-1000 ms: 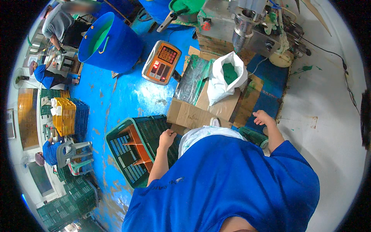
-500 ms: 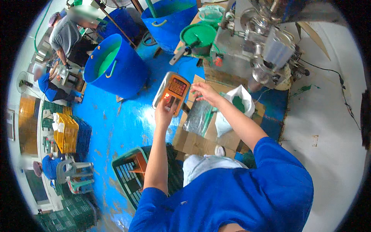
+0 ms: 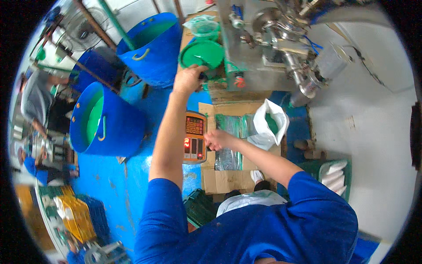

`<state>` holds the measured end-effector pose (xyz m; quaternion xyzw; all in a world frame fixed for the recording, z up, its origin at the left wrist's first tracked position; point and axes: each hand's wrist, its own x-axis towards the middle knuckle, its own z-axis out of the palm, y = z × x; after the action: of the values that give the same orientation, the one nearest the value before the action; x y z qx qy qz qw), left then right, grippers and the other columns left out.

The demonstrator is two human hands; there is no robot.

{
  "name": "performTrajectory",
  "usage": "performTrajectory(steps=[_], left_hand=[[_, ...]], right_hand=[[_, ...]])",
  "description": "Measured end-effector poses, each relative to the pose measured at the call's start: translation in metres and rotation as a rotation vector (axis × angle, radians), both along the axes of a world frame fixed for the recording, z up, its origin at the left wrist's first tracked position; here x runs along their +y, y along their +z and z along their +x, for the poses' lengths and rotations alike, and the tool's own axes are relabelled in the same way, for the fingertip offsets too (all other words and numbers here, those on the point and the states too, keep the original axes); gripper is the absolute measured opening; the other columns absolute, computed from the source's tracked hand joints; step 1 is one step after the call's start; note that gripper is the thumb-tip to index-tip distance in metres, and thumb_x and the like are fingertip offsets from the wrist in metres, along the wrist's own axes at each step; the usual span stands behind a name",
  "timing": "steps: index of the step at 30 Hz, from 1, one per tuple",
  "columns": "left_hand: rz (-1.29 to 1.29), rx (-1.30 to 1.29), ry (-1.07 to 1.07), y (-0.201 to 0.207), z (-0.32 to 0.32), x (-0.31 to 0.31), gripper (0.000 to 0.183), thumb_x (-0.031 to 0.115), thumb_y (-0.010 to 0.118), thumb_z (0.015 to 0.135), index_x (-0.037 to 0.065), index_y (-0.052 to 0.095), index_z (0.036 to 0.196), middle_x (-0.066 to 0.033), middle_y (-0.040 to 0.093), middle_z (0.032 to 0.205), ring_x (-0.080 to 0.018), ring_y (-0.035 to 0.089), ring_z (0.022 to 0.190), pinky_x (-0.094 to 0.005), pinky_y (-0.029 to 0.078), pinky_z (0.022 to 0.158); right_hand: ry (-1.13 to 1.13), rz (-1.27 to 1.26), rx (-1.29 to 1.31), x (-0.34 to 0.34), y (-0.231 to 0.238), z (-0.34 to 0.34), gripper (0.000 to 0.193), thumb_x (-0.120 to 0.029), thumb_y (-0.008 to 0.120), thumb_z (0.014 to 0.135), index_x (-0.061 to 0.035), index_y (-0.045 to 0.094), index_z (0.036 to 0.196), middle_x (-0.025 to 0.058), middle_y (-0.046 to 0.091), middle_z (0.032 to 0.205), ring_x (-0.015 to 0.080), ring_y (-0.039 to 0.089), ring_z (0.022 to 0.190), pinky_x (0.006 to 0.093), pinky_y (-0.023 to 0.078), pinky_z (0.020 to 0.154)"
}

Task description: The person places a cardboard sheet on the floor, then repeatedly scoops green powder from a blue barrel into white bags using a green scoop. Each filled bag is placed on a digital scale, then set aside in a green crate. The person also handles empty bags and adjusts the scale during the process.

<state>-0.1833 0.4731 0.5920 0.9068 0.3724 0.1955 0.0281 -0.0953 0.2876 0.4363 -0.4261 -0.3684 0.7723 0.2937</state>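
Note:
My left hand reaches forward to the near edge of a round tub of green material. Its fingers are curled round the dark handle of a tool at that edge; the tool's shape is mostly hidden. My right hand is closed beside the right edge of an orange digital scale with red lit digits, and what its fingers hold, if anything, is hidden. My left forearm covers the scale's left part. Flat clear plastic bags lie right of the scale, near an open white sack with green contents.
Blue barrels with green contents stand at left. Metal machinery fills the far right. Cardboard covers the surface before me. A yellow crate and blurred co-workers are at far left; a green crate stands at right.
My left hand has left the scale and moved forward to the tub's tool. My right hand has come nearer and its fingers have closed by the scale. The whole view has shifted.

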Motion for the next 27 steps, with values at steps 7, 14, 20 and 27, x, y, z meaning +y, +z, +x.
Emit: performTrajectory(steps=[7,14,20,27], left_hand=[[0.048,-0.538,-0.048,0.049,-0.024,0.024,0.019,0.013,0.070,0.071,0.006,0.065,0.087,-0.0136,0.064,0.079,-0.0245,0.065,0.070,-0.0308,0.050,0.062],[0.169,-0.681,0.113,0.052,-0.028,0.018,0.019,0.016,0.071,0.072,0.004,0.065,0.086,-0.0119,0.065,0.074,-0.0176,0.065,0.067,-0.0281,0.050,0.062],[0.111,-0.831,0.339,0.047,-0.021,0.017,0.020,0.018,0.071,0.073,0.003,0.065,0.086,-0.0116,0.066,0.073,-0.0151,0.064,0.067,-0.0265,0.049,0.062],[0.204,-0.938,0.310,0.043,-0.010,0.002,0.024,0.021,0.071,0.075,0.000,0.065,0.085,-0.0057,0.065,0.074,-0.0114,0.063,0.063,-0.0241,0.049,0.060]], right_hand=[[-0.022,-0.293,-0.270,-0.180,-0.063,0.113,0.035,-0.044,0.050,0.086,-0.0120,0.055,0.098,-0.0013,0.057,0.084,0.0105,0.055,0.067,0.0271,0.044,0.056],[-0.213,-0.494,-0.331,-0.253,-0.028,0.155,0.039,-0.039,0.051,0.088,-0.0075,0.052,0.109,0.0026,0.058,0.095,0.0141,0.056,0.079,0.0279,0.046,0.068],[-0.048,-0.450,-0.319,-0.261,-0.028,0.181,0.046,-0.042,0.053,0.085,-0.0112,0.048,0.118,0.0056,0.058,0.106,0.0165,0.057,0.081,0.0299,0.046,0.070],[0.084,-0.380,-0.370,-0.276,-0.026,0.256,0.043,-0.044,0.049,0.088,-0.0126,0.047,0.119,0.0035,0.056,0.104,0.0159,0.054,0.086,0.0331,0.043,0.078]])
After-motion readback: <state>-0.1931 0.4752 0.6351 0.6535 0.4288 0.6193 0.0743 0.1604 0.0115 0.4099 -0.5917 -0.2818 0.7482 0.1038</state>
